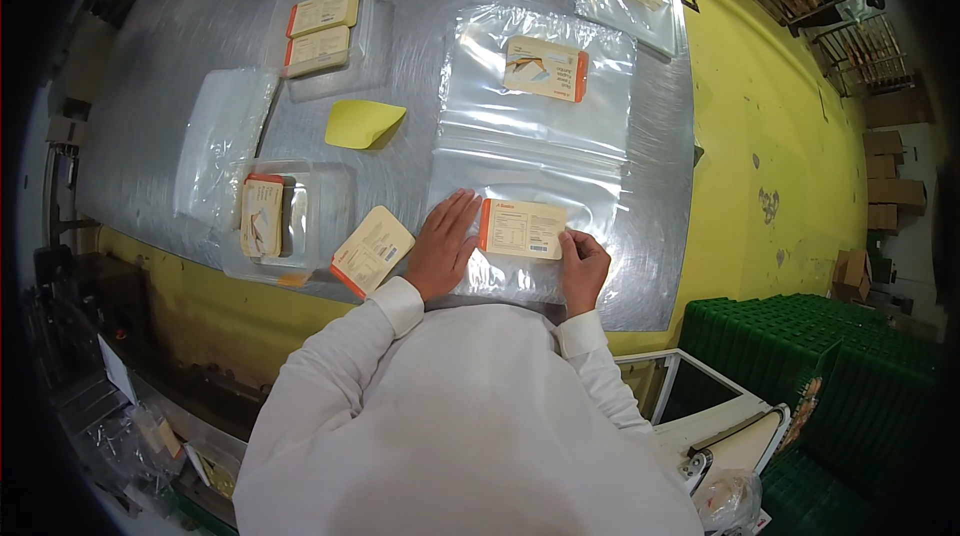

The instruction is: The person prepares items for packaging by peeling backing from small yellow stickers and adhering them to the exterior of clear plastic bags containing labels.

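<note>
- One orange-ended card [523, 229], long axis along counter's [400, 66] near edge
- Right hand [584, 268]: fingers clamped on card's right end
- Left hand [441, 244]: fingers together, flat beside orange end

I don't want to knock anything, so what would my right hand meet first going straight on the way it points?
The card just ahead, most likely: your right hand appears to be touching its right end, over the plastic bag.
</note>
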`<state>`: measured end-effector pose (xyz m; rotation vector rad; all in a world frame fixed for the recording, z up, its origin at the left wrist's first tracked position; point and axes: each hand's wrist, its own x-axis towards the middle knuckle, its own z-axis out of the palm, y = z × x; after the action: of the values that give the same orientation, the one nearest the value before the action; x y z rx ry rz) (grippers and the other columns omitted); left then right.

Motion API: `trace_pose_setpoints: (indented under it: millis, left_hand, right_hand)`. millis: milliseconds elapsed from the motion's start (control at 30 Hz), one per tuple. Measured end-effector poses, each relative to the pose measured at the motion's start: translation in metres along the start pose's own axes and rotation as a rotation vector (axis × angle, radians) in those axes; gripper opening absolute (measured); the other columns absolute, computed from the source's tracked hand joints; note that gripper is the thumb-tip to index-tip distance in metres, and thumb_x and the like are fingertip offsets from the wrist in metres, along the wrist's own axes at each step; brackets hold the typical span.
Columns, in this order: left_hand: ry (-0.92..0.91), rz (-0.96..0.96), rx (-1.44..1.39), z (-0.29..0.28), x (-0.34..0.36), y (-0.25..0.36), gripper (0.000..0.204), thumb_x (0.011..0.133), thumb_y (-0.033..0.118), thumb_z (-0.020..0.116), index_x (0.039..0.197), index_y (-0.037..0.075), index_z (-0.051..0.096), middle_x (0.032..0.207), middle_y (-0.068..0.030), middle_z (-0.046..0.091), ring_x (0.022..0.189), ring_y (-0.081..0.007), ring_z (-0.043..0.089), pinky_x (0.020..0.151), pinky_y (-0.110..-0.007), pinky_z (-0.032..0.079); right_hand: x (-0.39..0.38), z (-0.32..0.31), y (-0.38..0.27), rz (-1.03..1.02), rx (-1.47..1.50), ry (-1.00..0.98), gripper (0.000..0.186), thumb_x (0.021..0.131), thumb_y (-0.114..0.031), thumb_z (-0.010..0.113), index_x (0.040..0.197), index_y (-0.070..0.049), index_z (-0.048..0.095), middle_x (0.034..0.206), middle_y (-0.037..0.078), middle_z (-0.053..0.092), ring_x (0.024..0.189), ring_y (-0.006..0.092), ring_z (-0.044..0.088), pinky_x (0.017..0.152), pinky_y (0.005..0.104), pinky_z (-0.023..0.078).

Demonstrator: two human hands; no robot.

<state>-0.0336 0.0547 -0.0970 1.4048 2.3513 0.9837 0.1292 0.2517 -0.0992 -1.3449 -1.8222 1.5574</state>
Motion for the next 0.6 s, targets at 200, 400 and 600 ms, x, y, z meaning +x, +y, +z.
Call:
trace_pose_setpoints:
  millis: [200,400,600]
  left_hand:
    - [-0.147,-0.030,0.289,-0.002,0.006,0.014,0.056,0.104,0.028,0.043,0.157,0.011,0.033,0.165,-0.0114,0.025,0.151,-0.0318,0.025,0.122,-0.047,0.018]
    - [-0.151,-0.012,0.361,-0.001,0.006,0.018,0.056,0.104,0.030,0.042,0.157,0.012,0.034,0.165,-0.0083,0.027,0.151,-0.0314,0.025,0.121,-0.049,0.018]
    - [-0.199,0.043,0.348,-0.009,0.009,0.018,0.056,0.101,0.025,0.047,0.155,0.015,0.037,0.163,-0.0128,0.029,0.149,-0.0363,0.025,0.119,-0.055,0.020]
  right_hand:
    - [0.003,-0.004,-0.002,-0.023,-0.263,-0.024,0.018,0.087,-0.013,0.075,0.095,0.003,0.074,0.085,0.015,0.075,0.075,0.0202,0.070,0.074,0.0312,0.054]
    - [0.019,-0.016,-0.023,-0.266,-0.444,0.011,0.013,0.086,-0.009,0.075,0.093,0.000,0.071,0.088,0.010,0.073,0.077,0.0156,0.066,0.071,0.0298,0.051]
    - [-0.022,0.018,-0.022,-0.769,-0.934,-0.355,0.056,0.099,-0.025,0.056,0.153,-0.024,0.042,0.161,0.015,0.031,0.148,0.0363,0.030,0.118,0.0562,0.025]
